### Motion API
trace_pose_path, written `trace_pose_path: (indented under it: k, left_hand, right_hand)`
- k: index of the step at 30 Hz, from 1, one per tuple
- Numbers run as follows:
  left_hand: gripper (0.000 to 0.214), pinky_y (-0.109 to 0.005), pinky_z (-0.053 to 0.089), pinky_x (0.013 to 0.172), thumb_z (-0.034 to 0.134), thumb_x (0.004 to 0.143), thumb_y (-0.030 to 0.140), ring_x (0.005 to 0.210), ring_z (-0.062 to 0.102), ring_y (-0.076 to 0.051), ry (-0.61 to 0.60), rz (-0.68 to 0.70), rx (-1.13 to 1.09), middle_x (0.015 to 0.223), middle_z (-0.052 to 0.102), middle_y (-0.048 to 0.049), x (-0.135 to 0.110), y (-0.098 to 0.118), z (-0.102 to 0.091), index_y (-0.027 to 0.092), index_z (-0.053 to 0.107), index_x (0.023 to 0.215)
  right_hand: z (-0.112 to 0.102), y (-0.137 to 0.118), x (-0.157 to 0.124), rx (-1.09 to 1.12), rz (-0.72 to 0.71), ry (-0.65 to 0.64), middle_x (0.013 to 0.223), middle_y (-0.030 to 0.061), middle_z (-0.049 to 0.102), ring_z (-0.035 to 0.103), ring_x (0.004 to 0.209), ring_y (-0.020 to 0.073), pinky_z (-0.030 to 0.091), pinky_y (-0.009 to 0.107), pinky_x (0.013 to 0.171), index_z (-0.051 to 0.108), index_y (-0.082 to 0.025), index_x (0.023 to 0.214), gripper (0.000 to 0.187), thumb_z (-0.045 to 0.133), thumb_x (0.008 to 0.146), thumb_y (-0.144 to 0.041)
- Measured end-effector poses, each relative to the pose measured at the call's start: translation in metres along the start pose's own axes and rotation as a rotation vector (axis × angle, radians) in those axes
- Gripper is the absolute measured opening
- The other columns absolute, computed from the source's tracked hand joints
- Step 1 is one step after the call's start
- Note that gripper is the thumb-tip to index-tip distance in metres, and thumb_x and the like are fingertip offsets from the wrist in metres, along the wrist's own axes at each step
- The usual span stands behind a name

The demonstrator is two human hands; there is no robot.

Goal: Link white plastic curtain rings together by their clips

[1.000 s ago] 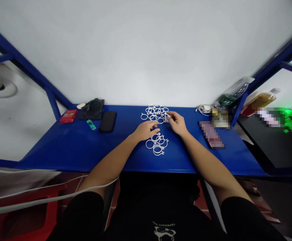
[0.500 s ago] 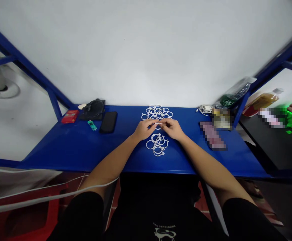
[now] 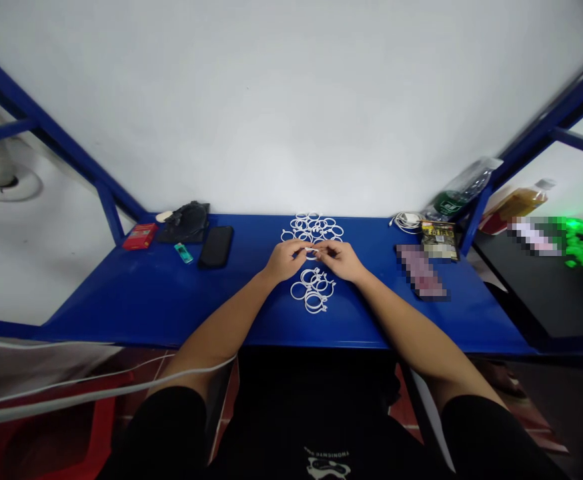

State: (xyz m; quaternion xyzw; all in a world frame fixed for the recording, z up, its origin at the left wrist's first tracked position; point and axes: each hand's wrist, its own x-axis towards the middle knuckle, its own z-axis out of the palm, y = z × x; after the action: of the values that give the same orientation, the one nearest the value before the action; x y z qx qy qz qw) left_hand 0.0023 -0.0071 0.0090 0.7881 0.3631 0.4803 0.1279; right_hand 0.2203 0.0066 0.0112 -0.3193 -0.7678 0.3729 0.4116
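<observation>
My left hand [image 3: 284, 261] and my right hand [image 3: 342, 260] meet over the middle of the blue table [image 3: 146, 293], fingertips pinched together on one white plastic ring [image 3: 312, 251]. Behind the hands lies a far pile of white rings [image 3: 316, 227] with several loose ones. Just in front of the hands sits a near pile of white rings [image 3: 314, 290], smaller and bunched together.
At the left back lie a red box [image 3: 140, 236], a dark bundle [image 3: 185, 220], a green lighter [image 3: 183, 253] and a black phone [image 3: 215, 246]. To the right are a white cable [image 3: 405, 220], a snack packet [image 3: 438, 240], a blurred flat item [image 3: 420, 269] and bottles [image 3: 464, 187].
My right hand drew back from the far pile with a ring and met my left hand at the middle; both now pinch that ring. Another person's hand at the right edge is gone.
</observation>
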Motion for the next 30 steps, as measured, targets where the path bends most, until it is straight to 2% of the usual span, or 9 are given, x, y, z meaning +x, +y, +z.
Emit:
trace_pose_path:
  k: [4,8,10,13,17,22,25,28,30]
  left_hand:
    - [0.025,-0.026,0.052,0.068,0.057,0.085,0.007,0.069,0.065,-0.013,0.01,-0.002,0.021,0.085,0.075,-0.0023,0.0,0.001,-0.001,0.018,0.076,0.098]
    - [0.02,-0.027,0.049,0.066,0.054,0.079,0.006,0.064,0.06,-0.014,0.015,0.026,0.068,0.072,0.068,-0.0003,0.001,0.004,-0.004,0.018,0.069,0.08]
    - [0.021,-0.028,0.049,0.068,0.051,0.076,0.005,0.066,0.06,-0.015,0.009,0.043,0.079,0.07,0.066,-0.0003,0.002,0.004,-0.005,0.019,0.066,0.074]
    - [0.024,-0.03,0.051,0.071,0.047,0.075,0.004,0.069,0.063,-0.016,-0.022,0.07,0.066,0.069,0.067,-0.0012,0.001,0.004,-0.006,0.02,0.063,0.068]
    - [0.027,-0.03,0.055,0.077,0.05,0.082,0.006,0.076,0.069,-0.017,-0.122,0.0,0.087,0.08,0.075,-0.0017,-0.001,0.002,-0.004,0.02,0.073,0.081]
    - [0.023,-0.029,0.057,0.08,0.061,0.091,0.015,0.082,0.073,-0.016,-0.252,-0.139,0.111,0.095,0.08,-0.0019,-0.003,0.001,0.001,0.022,0.078,0.104]
    - [0.017,-0.03,0.057,0.082,0.065,0.094,0.022,0.088,0.073,-0.017,-0.36,-0.127,0.107,0.098,0.078,-0.0027,-0.003,0.002,0.001,0.023,0.08,0.103]
    - [0.018,-0.031,0.057,0.085,0.065,0.098,0.031,0.092,0.072,-0.018,-0.425,-0.081,0.124,0.1,0.076,-0.0048,-0.004,0.005,0.001,0.023,0.081,0.099]
    - [0.019,-0.031,0.057,0.085,0.065,0.098,0.033,0.091,0.072,-0.019,-0.454,-0.078,0.13,0.098,0.076,-0.0051,-0.003,0.007,0.0,0.023,0.082,0.101]
  right_hand:
    - [-0.004,-0.004,0.0,-0.094,-0.043,-0.024,0.084,0.0032,0.078,0.07,0.07,0.0163,0.055,0.028,0.065,0.078,-0.022,0.109,0.026,0.07,0.094,-0.042]
    - [-0.019,-0.004,0.001,-0.328,-0.118,-0.032,0.094,0.0051,0.079,0.072,0.078,0.0178,0.056,0.03,0.074,0.078,-0.022,0.109,0.025,0.066,0.097,-0.041]
    - [-0.029,0.001,0.003,-0.447,-0.106,0.036,0.099,0.0064,0.08,0.072,0.08,0.0195,0.056,0.032,0.077,0.078,-0.022,0.109,0.024,0.063,0.098,-0.038]
    - [-0.045,0.017,0.005,-0.549,0.015,0.172,0.101,0.0078,0.08,0.073,0.083,0.0223,0.056,0.034,0.078,0.079,-0.021,0.109,0.025,0.06,0.098,-0.034]
    - [-0.059,0.037,0.008,-0.617,0.147,0.221,0.104,0.0097,0.08,0.072,0.089,0.0252,0.056,0.038,0.083,0.079,-0.02,0.108,0.025,0.06,0.094,-0.029]
    - [-0.065,0.046,0.01,-0.641,0.173,0.214,0.105,0.0086,0.079,0.071,0.092,0.0245,0.056,0.037,0.084,0.078,-0.02,0.109,0.028,0.058,0.089,-0.02]
    - [-0.07,0.044,0.009,-0.703,0.227,0.169,0.109,0.0083,0.078,0.071,0.095,0.0245,0.055,0.035,0.086,0.078,-0.02,0.111,0.033,0.059,0.085,-0.014]
    - [-0.074,0.042,0.008,-0.762,0.3,0.023,0.11,0.0089,0.076,0.069,0.095,0.0246,0.054,0.033,0.086,0.078,-0.021,0.112,0.032,0.065,0.083,-0.015]
    - [-0.075,0.041,0.006,-0.785,0.291,-0.052,0.11,0.0093,0.075,0.069,0.096,0.0246,0.054,0.033,0.087,0.076,-0.021,0.12,0.038,0.065,0.084,-0.014]
